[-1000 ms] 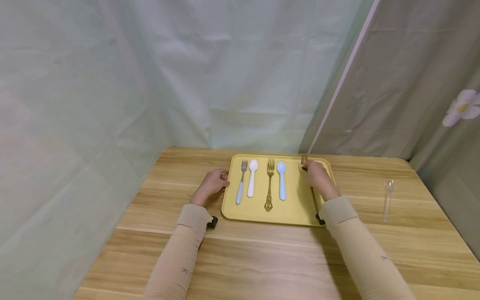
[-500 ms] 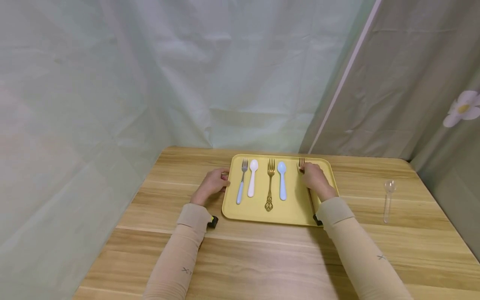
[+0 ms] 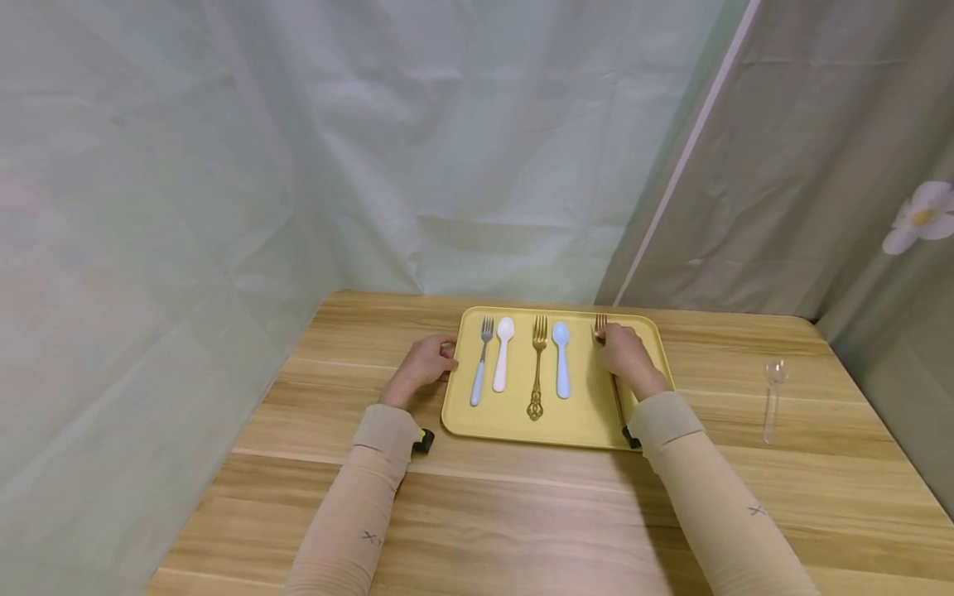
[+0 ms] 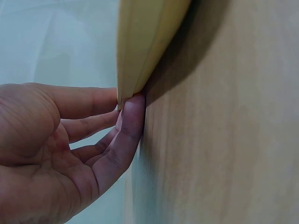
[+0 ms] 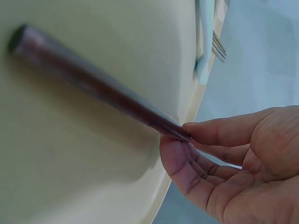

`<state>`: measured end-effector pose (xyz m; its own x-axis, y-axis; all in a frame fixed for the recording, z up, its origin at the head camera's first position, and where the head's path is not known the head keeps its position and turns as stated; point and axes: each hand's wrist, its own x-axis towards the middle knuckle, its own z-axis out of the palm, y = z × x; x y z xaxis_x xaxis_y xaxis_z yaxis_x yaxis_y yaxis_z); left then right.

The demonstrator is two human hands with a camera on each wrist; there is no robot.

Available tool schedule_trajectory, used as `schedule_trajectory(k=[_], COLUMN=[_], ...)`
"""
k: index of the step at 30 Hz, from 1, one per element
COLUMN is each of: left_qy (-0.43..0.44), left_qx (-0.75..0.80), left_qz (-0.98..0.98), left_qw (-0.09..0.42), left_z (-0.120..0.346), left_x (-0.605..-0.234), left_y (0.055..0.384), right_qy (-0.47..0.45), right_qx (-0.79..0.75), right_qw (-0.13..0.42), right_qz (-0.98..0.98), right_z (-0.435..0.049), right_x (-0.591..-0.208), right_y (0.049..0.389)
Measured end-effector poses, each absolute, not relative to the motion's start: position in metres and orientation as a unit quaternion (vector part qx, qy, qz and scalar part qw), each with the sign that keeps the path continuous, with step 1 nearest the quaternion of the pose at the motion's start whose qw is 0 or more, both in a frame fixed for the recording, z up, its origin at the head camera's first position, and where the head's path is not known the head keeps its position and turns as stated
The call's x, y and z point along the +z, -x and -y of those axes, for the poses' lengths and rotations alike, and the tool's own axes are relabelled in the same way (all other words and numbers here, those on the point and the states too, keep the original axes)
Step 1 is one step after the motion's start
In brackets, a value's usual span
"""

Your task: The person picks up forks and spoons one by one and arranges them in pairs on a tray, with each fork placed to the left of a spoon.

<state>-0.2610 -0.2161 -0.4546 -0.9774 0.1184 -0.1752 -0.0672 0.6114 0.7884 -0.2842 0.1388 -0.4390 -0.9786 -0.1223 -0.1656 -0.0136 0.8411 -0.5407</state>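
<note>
My left hand (image 3: 425,364) pinches the left rim of a yellow tray (image 3: 581,430); in the left wrist view the thumb and fingers meet at the tray edge (image 4: 140,46). Over the tray's right part, my right hand (image 3: 628,358) pinches a copper-coloured fork (image 3: 600,321) between thumb and fingers, its tines facing the back. The fork's dark handle (image 5: 93,79) slants over the tray in the right wrist view. Left of it on the tray lie a blue spoon (image 3: 562,360), a gold fork (image 3: 537,364), a white spoon (image 3: 503,356) and a blue-handled fork (image 3: 480,360), roughly side by side.
A clear plastic spoon (image 3: 772,397) lies on the wooden table (image 3: 522,521) to the right of the tray. Pale curtains (image 3: 484,165) hang behind the table and along its sides.
My right hand has shifted slightly left with the copper-coloured fork, then stays nearly still. The left hand keeps its hold on the tray rim.
</note>
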Motion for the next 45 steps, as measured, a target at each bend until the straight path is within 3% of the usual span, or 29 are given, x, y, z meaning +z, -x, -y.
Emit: schedule_trajectory(k=[9,33,45], left_qy=[-0.014,-0.013,-0.018], left_qx=[0.439,0.437,0.437], left_qz=[-0.892,-0.893,-0.894], left_qw=[0.106,0.107,0.104], left_z=[0.2158,0.2150,0.2152], left_x=[-0.4542,-0.4530,-0.4534], left_y=[0.2610,0.2603,0.2608], right_qy=[0.041,0.032,0.039], right_qx=[-0.270,-0.283,-0.270], right_qw=[0.081,0.122,0.116], right_qz=[-0.959,-0.951,-0.955], right_z=[-0.1371,-0.1345,-0.1335], right_x=[-0.4410,-0.4414,-0.4410], right_y=[0.2852,0.2849,0.2850])
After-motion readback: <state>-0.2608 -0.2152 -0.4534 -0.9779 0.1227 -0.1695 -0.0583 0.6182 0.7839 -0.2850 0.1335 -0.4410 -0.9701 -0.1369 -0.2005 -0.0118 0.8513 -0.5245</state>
